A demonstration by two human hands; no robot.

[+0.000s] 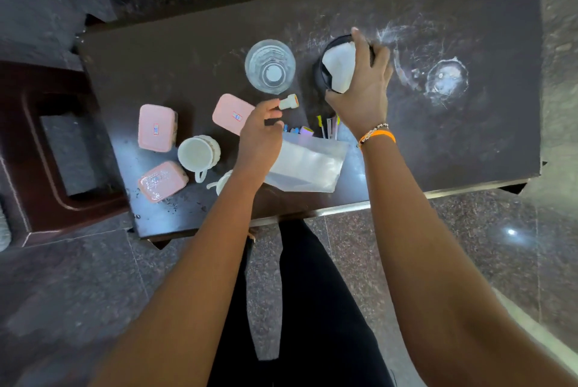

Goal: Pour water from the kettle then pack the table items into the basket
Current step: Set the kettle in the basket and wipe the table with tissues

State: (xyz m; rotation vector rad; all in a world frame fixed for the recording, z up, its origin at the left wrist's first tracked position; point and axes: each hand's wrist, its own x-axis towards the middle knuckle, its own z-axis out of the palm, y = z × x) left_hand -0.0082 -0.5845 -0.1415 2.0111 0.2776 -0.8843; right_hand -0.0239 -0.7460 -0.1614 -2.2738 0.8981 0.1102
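My right hand [362, 89] grips the rim of a black round container [320, 74] with white paper [339, 69] inside it, at the table's middle. My left hand [259, 133] pinches a small white cylinder with an orange end [289, 102] just above a translucent white pouch [308, 164] that holds pens and markers [328, 125]. A clear glass [270, 66] stands behind the left hand. Three pink lidded boxes [156, 127] [233, 113] [162, 181] and a white cup [198, 153] lie to the left. A second white cup [223, 183] is partly hidden under my left forearm. No kettle or basket shows.
The dark brown table [469, 136] has white scuff marks at the right. A dark red stool [47, 152] stands against the table's left end. Speckled stone floor and my black-clad legs lie below the front edge.
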